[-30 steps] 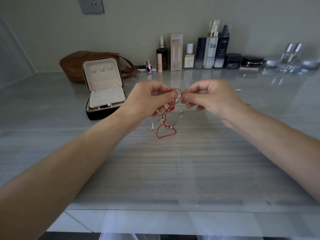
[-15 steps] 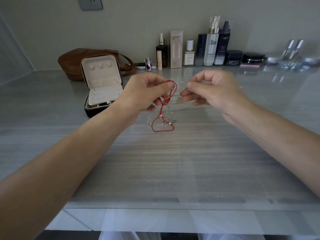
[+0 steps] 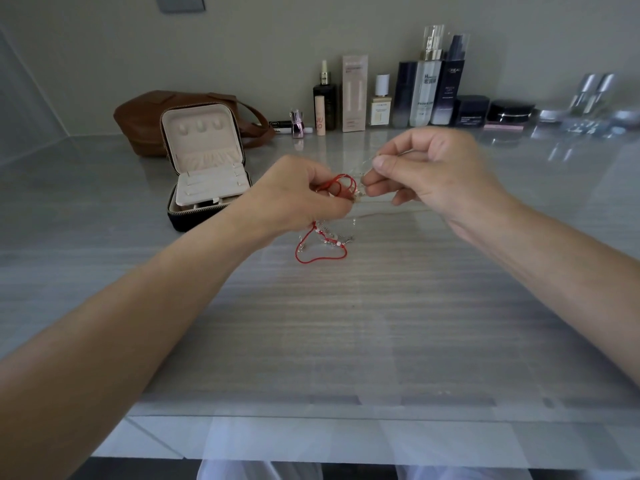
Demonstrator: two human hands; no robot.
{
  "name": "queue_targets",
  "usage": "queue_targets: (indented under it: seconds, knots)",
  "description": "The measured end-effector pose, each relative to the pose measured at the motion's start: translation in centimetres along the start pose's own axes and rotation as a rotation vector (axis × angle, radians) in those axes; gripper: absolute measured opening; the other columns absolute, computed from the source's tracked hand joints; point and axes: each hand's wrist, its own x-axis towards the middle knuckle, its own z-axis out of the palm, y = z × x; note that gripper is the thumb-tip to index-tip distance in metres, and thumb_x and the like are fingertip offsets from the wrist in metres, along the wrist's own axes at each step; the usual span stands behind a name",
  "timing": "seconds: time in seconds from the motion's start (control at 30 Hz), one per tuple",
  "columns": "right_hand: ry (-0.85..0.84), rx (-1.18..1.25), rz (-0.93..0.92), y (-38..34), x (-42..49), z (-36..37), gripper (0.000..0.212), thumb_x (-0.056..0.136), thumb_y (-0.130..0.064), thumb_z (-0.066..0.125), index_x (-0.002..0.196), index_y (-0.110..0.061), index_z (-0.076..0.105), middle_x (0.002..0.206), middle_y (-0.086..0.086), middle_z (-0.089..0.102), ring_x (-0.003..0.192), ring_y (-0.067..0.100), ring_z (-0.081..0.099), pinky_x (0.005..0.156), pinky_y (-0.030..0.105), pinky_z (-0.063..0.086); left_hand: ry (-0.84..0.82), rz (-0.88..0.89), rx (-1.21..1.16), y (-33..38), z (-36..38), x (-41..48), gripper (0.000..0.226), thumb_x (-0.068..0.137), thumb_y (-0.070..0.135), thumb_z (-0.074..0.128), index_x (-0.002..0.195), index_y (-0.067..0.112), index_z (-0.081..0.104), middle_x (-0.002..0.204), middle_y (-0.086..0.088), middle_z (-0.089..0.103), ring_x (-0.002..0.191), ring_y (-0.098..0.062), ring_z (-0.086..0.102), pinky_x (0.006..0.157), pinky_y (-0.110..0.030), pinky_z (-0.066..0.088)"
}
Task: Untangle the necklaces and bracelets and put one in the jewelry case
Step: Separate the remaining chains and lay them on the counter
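A tangle of red cord bracelet and thin silver chains hangs above the grey table. My left hand pinches the red cord's upper loops, with the beaded lower loop dangling below it. My right hand pinches a fine silver chain just right of the red loops, thumb against forefinger. The two hands are nearly touching. The jewelry case stands open at the left, dark outside, cream lining, lid upright.
A brown leather bag lies behind the case. A row of cosmetic bottles and jars lines the back wall. A tap and basin sit at the far right. The table's front edge is near me.
My right hand has risen slightly and drawn the silver chain up and away from the red cord. My left hand has dropped a little with the red loops. The hanging loop has swung.
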Motion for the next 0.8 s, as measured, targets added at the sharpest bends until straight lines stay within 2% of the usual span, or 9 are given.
queue_targets:
  seconds: [0.1,0.23,0.37,0.5,0.63,0.7,0.8]
  knots:
    - [0.003,0.003,-0.002,-0.06,-0.02,-0.02,0.012,0.087,-0.006,0.063,0.078,-0.014,0.061,0.069,-0.001,0.073,0.066,0.014,0.070,0.051,0.020,0.049,0.035,0.008,-0.004,0.17,-0.04,-0.11,0.014,0.078,0.015,0.073,0.084,0.002,0.071,0.055,0.005,0.047,0.051,-0.005,0.038,0.049,-0.019,0.034]
    - [-0.009,-0.037,0.000,-0.01,0.05,-0.30,0.012,0.085,-0.006,0.063,0.078,-0.015,0.062,0.065,-0.004,0.071,0.059,0.009,0.066,0.050,0.020,0.044,0.006,0.001,-0.071,0.45,-0.08,-0.42,0.010,0.080,0.016,0.071,0.085,0.007,0.072,0.068,-0.008,0.050,0.060,-0.016,0.038,0.053,-0.025,0.032]
    - [-0.160,-0.138,0.027,0.30,-0.13,-0.35,0.007,0.081,-0.012,0.068,0.078,-0.018,0.066,0.059,-0.010,0.067,0.055,0.000,0.060,0.052,0.017,0.041,-0.025,0.052,-0.054,0.40,0.01,-0.64,0.007,0.080,0.014,0.070,0.084,0.008,0.072,0.065,-0.006,0.051,0.057,-0.013,0.038,0.054,-0.026,0.032]
    - [-0.186,-0.213,-0.001,0.27,-0.04,-0.07,0.012,0.078,-0.010,0.071,0.071,-0.018,0.068,0.050,-0.014,0.062,0.048,-0.004,0.053,0.047,0.007,0.037,-0.028,0.109,0.047,0.34,0.18,-0.67,0.009,0.081,0.013,0.069,0.077,0.005,0.072,0.048,0.009,0.040,0.050,-0.007,0.032,0.045,-0.020,0.026]
    - [-0.162,-0.229,0.054,0.18,0.07,-0.31,0.013,0.079,-0.008,0.068,0.067,-0.013,0.069,0.052,-0.008,0.063,0.048,-0.002,0.052,0.047,0.013,0.038,0.051,0.118,-0.014,0.33,0.16,-0.57,0.003,0.080,0.015,0.071,0.079,0.014,0.074,0.052,0.008,0.048,0.049,-0.004,0.035,0.046,-0.018,0.031]
    - [-0.161,-0.212,0.099,0.27,0.03,-0.29,0.010,0.077,-0.010,0.068,0.067,-0.012,0.069,0.054,-0.006,0.063,0.048,0.000,0.052,0.052,0.020,0.038,0.092,0.143,-0.060,0.25,0.11,-0.42,0.010,0.078,0.014,0.072,0.074,0.023,0.071,0.054,0.010,0.054,0.051,-0.004,0.041,0.051,-0.019,0.037]
    - [-0.131,-0.178,0.147,0.35,0.09,-0.26,0.010,0.075,-0.013,0.069,0.065,-0.014,0.068,0.052,-0.006,0.062,0.047,0.002,0.050,0.054,0.023,0.038,0.119,0.176,-0.074,0.18,0.08,-0.33,0.011,0.079,0.014,0.072,0.073,0.023,0.069,0.065,-0.005,0.056,0.060,-0.013,0.044,0.056,-0.026,0.039]
